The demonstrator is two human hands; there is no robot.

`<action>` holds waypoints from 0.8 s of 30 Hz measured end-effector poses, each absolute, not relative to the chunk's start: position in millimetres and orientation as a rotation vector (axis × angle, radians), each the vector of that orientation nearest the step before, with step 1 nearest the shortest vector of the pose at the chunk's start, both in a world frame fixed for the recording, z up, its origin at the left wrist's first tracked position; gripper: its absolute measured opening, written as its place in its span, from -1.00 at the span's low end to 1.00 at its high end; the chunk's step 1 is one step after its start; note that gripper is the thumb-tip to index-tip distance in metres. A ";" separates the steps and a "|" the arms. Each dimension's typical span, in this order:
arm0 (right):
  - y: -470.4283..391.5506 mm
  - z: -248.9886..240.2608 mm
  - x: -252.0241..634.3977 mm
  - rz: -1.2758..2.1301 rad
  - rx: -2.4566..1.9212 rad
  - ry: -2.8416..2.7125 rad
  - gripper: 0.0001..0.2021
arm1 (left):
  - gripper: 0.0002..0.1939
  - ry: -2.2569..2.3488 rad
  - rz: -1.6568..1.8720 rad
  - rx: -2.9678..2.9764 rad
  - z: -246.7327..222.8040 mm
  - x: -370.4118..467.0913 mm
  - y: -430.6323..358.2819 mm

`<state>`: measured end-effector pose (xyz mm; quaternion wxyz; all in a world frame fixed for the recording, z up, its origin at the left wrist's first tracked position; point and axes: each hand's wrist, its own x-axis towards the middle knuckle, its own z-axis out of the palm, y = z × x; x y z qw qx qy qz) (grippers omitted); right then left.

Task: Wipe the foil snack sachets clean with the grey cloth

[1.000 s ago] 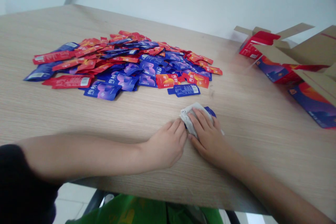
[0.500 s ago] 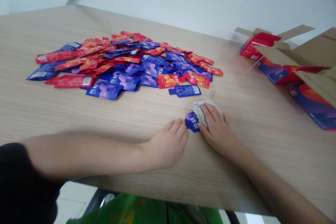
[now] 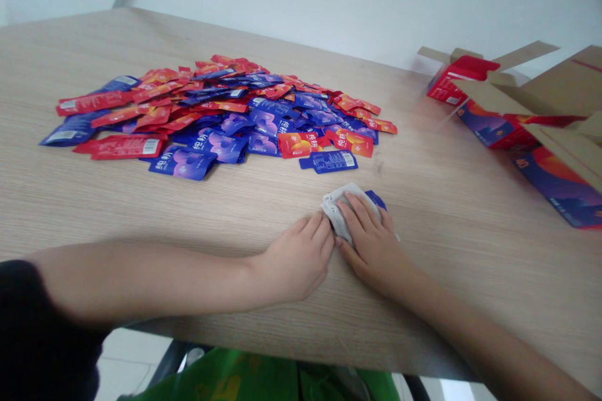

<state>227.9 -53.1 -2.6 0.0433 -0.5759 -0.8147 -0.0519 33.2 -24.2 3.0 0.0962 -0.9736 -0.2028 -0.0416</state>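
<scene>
A blue sachet (image 3: 375, 199) lies flat on the table, mostly covered by a folded grey-white cloth (image 3: 339, 196). My right hand (image 3: 369, 238) presses on the cloth, its fingers laid over it and the thumb at the near edge. Just to the left, my left hand (image 3: 301, 257) is closed, its fingertips pinching the sachet's narrow end, which is hidden behind them and the cloth. Beyond both hands, a single blue sachet (image 3: 335, 162) lies face down at the front of a wide pile of red and blue sachets (image 3: 226, 119).
Open cardboard boxes stand at the right: a red one (image 3: 458, 78) at the back and a blue and orange one (image 3: 559, 185) nearer, flaps spread. A pale wall (image 3: 352, 6) rises behind the wooden table (image 3: 211, 338). Green clothing (image 3: 244, 376) shows below the near edge.
My right hand has slid the cloth leftward along the sachet toward my left hand, uncovering its right end. My left hand keeps its pinch. The view has shifted slightly.
</scene>
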 end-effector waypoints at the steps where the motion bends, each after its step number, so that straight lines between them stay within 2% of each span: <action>1: -51.6 -3.3 231.4 -0.167 -1.790 -2.473 -0.45 | -0.51 -0.608 -0.117 -2.882 3.0 33.3 -24.3; 10: -38.2 -8.7 255.4 -0.211 -2.066 -2.239 -0.38 | -0.50 -0.627 -0.091 -2.877 5.7 34.6 -24.8; 15: -44.8 -8.9 240.0 -0.238 -1.986 -2.308 -0.39 | -0.47 -0.632 -0.103 -2.867 5.4 34.1 -25.1; 20: -54.3 -4.4 222.7 -0.180 -1.771 -2.492 -0.44 | -0.56 -0.629 -0.121 -2.892 4.9 33.8 -24.4; 24: -54.2 -1.9 227.4 -0.159 -1.780 -2.496 -0.45 | -0.53 -0.622 -0.112 -2.892 5.1 34.0 -24.1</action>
